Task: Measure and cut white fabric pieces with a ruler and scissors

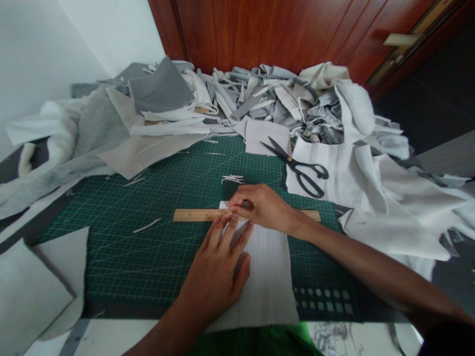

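Note:
A wooden ruler point(193, 215) lies crosswise over a piece of white ribbed fabric point(265, 277) near its far end. My left hand point(218, 264) has its fingers stretched out, their tips pressing on the ruler and the fabric. Just beyond those fingertips, my right hand point(261, 205) is closed in a pinch at the ruler. Whatever its fingers hold, if anything, is hidden. Both lie on a green cutting mat point(148, 257) with a printed grid. Thin white fabric strips point(233, 178) form a small heap past the right hand.
Black-handled scissors point(297, 165) rest on white fabric point(334, 165) at the right. A heap of grey and white scraps point(256, 94) lines the back, before a wooden door point(260, 34). Large fabric pieces point(33, 291) lie at the front left.

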### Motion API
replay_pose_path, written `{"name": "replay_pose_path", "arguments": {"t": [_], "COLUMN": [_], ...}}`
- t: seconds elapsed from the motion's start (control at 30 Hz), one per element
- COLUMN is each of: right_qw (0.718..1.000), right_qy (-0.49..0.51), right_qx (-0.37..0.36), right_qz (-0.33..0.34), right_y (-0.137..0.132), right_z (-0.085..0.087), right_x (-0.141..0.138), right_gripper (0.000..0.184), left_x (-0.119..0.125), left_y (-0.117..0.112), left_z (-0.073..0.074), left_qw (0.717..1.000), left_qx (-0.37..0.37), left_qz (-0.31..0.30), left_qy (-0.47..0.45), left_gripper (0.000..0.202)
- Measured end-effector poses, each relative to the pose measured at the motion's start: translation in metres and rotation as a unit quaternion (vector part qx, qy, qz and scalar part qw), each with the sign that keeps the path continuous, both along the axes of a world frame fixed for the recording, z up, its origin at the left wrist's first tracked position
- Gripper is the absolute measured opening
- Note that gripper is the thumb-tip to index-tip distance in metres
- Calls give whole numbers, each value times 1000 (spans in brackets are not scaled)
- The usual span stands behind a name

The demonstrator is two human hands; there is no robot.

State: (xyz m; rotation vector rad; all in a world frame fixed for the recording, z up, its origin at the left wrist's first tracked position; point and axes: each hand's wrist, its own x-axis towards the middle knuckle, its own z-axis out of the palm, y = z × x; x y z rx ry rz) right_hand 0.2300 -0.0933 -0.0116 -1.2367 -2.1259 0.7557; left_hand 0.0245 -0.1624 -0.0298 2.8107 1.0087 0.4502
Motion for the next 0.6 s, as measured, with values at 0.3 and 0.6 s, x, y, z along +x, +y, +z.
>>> {"name": "replay_pose_path", "arguments": {"t": [0.3,0.6], "right_qw": [1000,999], "right_qy": [-11,-43], "right_qx": [6,4], "right_qz": [10,5], "right_y": [12,11], "right_z": [-2,3], "right_x": [-20,-22], "right_gripper": [9,9], "left_x": [1,1], "left_y": [0,-1], "left_z": [1,2], "left_qw": [1000,1000], "left_qx": [-19,-20], "left_qz": [5,6], "left_qy": [-4,0], "left_gripper": [50,51]}}
